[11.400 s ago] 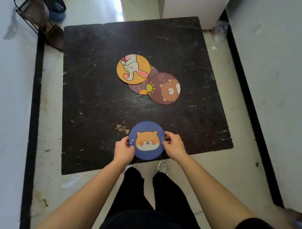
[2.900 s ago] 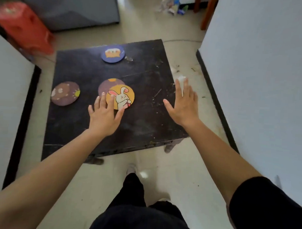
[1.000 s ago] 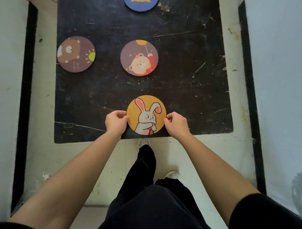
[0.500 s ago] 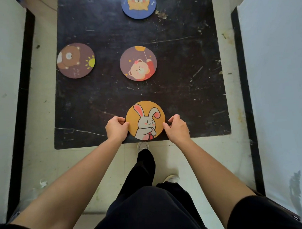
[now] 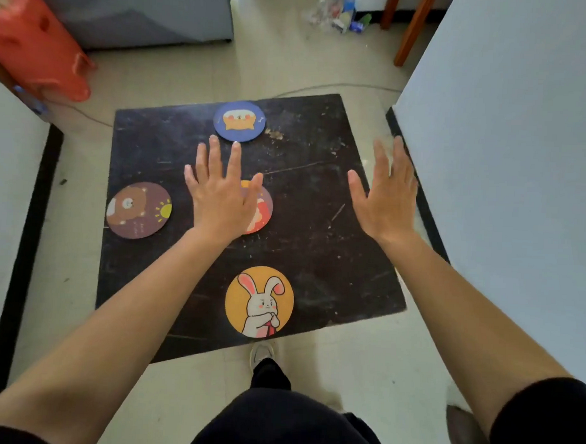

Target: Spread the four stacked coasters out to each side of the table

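Note:
On the low black table (image 5: 312,202) lie several round coasters. The yellow rabbit coaster (image 5: 259,302) rests at the near edge. The blue dog coaster (image 5: 239,121) sits at the far edge, and the brown bear coaster (image 5: 138,210) at the left edge. A purple coaster with a red-dressed bear (image 5: 260,210) lies in the middle, mostly hidden under my left hand (image 5: 221,192), which hovers flat with fingers spread. My right hand (image 5: 384,195) is held open above the table's right edge. Neither hand holds anything.
A white wall (image 5: 506,163) runs close along the right of the table, another white surface along the left. A red plastic stool (image 5: 35,43) stands at the far left, a grey cabinet (image 5: 142,14) behind it. Wooden legs and litter lie at the far right. My shoe (image 5: 263,353) is under the near edge.
Both hands have let go of the rabbit coaster at the near edge and moved forward, open. My left hand is now over the middle coaster. My view has tilted up.

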A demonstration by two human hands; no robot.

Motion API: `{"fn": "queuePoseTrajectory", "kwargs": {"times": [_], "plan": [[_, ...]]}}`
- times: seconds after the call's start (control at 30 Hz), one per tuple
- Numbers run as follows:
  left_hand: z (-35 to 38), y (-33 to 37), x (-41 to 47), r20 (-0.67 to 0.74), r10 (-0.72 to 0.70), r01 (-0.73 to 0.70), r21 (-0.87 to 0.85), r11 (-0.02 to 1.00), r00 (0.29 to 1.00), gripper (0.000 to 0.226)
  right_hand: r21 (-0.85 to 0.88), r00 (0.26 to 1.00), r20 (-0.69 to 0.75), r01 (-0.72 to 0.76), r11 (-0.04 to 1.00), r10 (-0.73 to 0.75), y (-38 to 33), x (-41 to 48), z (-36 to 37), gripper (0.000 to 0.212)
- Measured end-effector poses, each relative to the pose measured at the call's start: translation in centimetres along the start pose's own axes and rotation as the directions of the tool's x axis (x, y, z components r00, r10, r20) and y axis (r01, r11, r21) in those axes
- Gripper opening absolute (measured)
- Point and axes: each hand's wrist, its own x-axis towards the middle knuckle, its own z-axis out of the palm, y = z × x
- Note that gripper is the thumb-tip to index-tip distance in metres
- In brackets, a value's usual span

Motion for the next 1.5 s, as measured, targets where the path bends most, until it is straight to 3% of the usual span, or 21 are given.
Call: {"fn": "queuePoseTrajectory", "kwargs": {"times": [0.07,0.2,0.47,0.67,0.83,1.2,1.5], "plan": [[-1.4,2.2,2.1,-0.067,0.052,-0.051,0.027,0.998,0.996,0.067,-0.053,0.996,-0.086,0.016,0.998,-0.021,1.0,1.6,-1.8,0.070],[-2.2,6.8,4.3,-0.107,0.086,-0.083,0.033,0.996,0.991,0.066,-0.108,0.993,-0.104,0.046,0.993,-0.057,4.1,3.5,-4.1,0.075],[1.7,17.2,5.6,-0.045,0.071,-0.065,0.109,0.992,0.997,0.069,-0.085,0.988,-0.065,0.134,0.987,-0.140,14.7,8.3,-4.5,0.079],[6.7,25.5,5.4,0.022,-0.144,0.139,0.144,0.980,0.989,0.071,-0.002,0.962,0.094,0.258,0.966,-0.257,24.3,13.2,-2.8,0.083],[8.3,31.0,3.8,0.069,-0.309,0.292,0.191,0.937,0.948,0.074,0.009,0.892,0.243,0.391,0.920,-0.382,29.6,16.6,-2.5,0.084],[10.3,31.2,6.1,-0.091,-0.550,0.557,0.141,0.818,0.830,0.072,0.137,0.718,0.238,0.642,0.754,-0.654,24.3,24.6,0.4,0.083],[13.8,25.8,11.5,-0.028,-0.734,0.734,0.052,0.677,0.679,0.072,0.141,0.505,0.301,0.816,0.561,-0.809,15.3,31.3,6.6,0.083]]}}
